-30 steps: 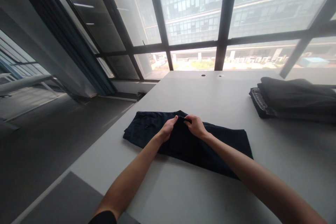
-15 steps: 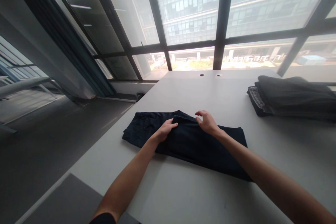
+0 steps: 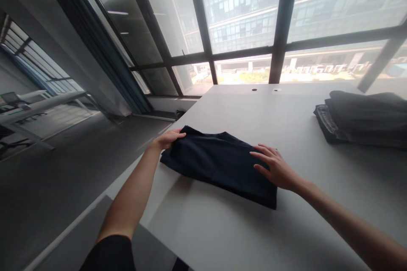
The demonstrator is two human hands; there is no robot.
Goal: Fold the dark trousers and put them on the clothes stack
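Observation:
Dark navy trousers (image 3: pixel 219 156) lie folded over on the white table in front of me. At their left end my left hand (image 3: pixel 170 137) is closed on a raised corner of the upper layer, thumb on top. My right hand (image 3: pixel 273 165) hovers over or lightly rests on the right end, fingers spread; I cannot tell whether they press on the cloth. Part of the lower layer shows beneath my left hand, and the rest of it is covered by the fold.
A stack of folded dark grey and black clothes (image 3: pixel 362 118) sits on the right of the table (image 3: pixel 241 110). Two round cable holes are near its far edge, by the windows. The table's left edge drops to a grey floor (image 3: pixel 73 169). A distant desk (image 3: pixel 41 103) stands at left.
My left hand has moved left with the upper layer, folding it across to the left end. The trousers are shorter on the right. My right hand has shifted right, fingers spreading.

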